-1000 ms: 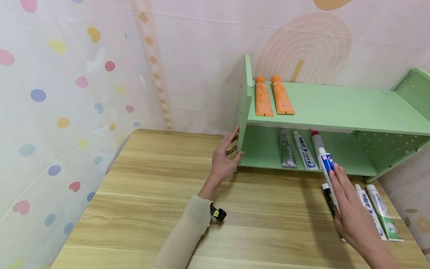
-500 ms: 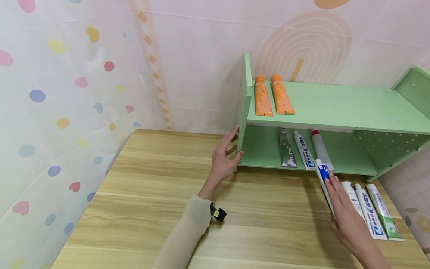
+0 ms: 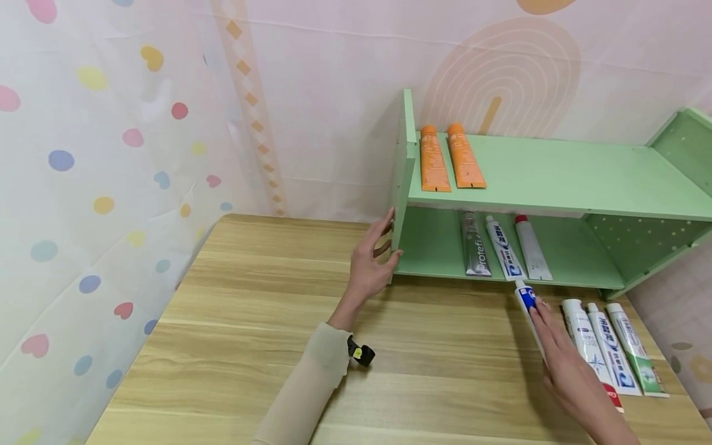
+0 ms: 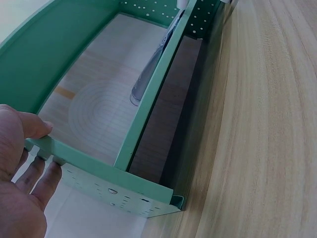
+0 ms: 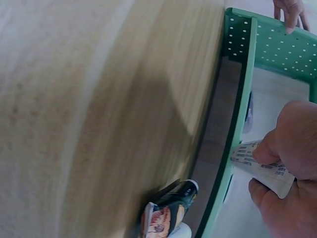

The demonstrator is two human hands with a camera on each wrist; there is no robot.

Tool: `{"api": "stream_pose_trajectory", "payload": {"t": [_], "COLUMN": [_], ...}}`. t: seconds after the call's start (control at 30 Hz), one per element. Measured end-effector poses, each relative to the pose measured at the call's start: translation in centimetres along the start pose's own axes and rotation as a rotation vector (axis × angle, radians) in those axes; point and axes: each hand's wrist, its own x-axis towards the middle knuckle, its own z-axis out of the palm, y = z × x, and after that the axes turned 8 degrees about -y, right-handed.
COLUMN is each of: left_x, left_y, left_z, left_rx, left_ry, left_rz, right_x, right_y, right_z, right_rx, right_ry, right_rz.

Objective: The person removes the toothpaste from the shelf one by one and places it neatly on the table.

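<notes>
Right hand [image 3: 573,377] pinches a blue-and-white toothpaste tube [image 3: 527,303] low over the wooden tabletop [image 3: 233,346]; a loose pinch could drop it. Left hand [image 3: 369,262] grips the green shelf's side panel [image 3: 402,185].

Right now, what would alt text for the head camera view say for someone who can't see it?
A right hand holds a blue-and-white toothpaste tube over a wooden table, while the left hand grips the side panel of a green shelf holding five tubes.

Two orange tubes [image 3: 449,157] on shelf top; three tubes [image 3: 503,246] inside lower tier; three more tubes [image 3: 609,345] on table [image 3: 222,346] before it.
</notes>
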Motion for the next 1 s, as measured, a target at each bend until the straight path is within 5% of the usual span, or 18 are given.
{"api": "stream_pose_trajectory", "payload": {"t": [0.33, 0.63, 1.0], "left_x": [0.0, 0.0, 0.1], "left_y": [0.1, 0.0, 0.0], "left_z": [-0.1, 0.0, -0.1], "left_rx": [0.0, -0.007, 0.002], "left_ry": [-0.004, -0.006, -0.006], "left_rz": [0.007, 0.002, 0.011], "right_x": [-0.6, -0.9, -0.7], "right_y": [0.4, 0.9, 0.6], "right_z": [0.8, 1.7, 0.8], "right_rx": [-0.001, -0.031, 0.042], "right_ry": [-0.133, -0.111, -0.446], "right_rz": [0.041, -0.003, 0.145]}}
